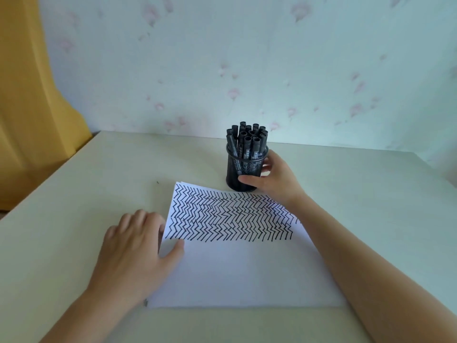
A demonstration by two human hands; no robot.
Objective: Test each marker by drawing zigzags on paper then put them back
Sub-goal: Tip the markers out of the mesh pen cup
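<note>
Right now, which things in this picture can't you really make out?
- Markers, head view: label print too small to read; lower ends hidden in the mesh cup.
- Right hand: fingers hidden behind the cup.
- Paper: right edge covered by the right forearm.

Cream tabletop fills the lower frame from 3 through 6 to 9 o'clock, its far edge meeting the wall. Small dark speck on the tabletop just left of centre. Pale blue wallpaper with faint pink flower prints spans 10 to 2 o'clock. Mustard-yellow curtain hangs at 9 to 11 o'clock, down past the table's left corner.
</note>
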